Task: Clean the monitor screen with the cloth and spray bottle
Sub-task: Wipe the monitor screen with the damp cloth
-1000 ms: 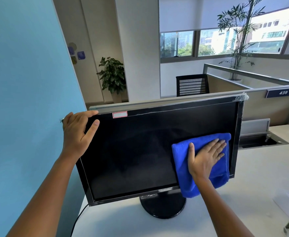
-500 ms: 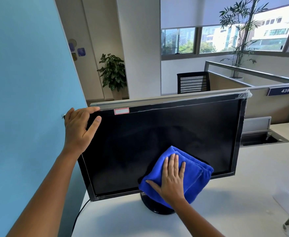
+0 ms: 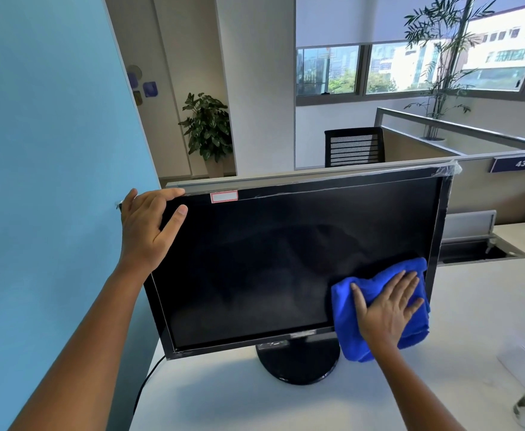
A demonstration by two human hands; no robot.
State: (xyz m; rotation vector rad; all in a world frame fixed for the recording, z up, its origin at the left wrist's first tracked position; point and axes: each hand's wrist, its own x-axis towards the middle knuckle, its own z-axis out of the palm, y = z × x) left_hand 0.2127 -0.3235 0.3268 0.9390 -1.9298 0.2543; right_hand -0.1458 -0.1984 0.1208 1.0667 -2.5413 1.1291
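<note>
Monitor screen (image 3: 255,269) upright on its round stand (image 3: 298,363) on the white desk (image 3: 479,306), dark all over. At the monitor's upper left corner, left hand (image 3: 146,231) gripping the frame, fingers hooked over the top edge, thumb on the front. At the monitor's lower right corner, right hand (image 3: 385,309) flat, fingers straight and spread, pressing the folded blue cloth (image 3: 345,331) onto the glass, with cloth hanging past the bottom edge.

Wiping step, by the look of it. To do it well:
- Keep the left-hand brace firm to stop any rocking on the stand.
- Press lightly and evenly with the whole palm.
- Sweep in overlapping passes toward the monitor's left edge.
- Carry each pass right into the corners.

Faint cloudy patches near the monitor's centre: smear or reflection, impossible to tell. Spray bottle not made out for certain.
</note>
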